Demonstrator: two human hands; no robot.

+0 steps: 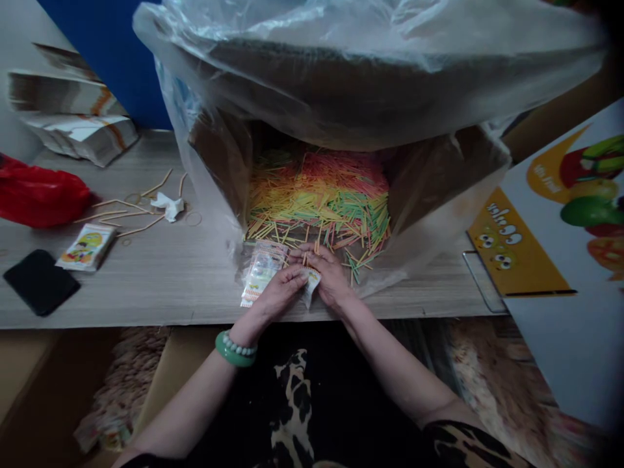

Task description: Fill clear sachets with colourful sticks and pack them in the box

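At the near edge of the grey wooden table, the left hand pinches a small printed paper packet open while the right hand, fingers closed on thin coloured sticks, feeds them in from the plastic-lined cardboard box.

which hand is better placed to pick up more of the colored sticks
The right hand, probably: its fingers already rest at the edge of the colored sticks, while the left hand holds a small packet.
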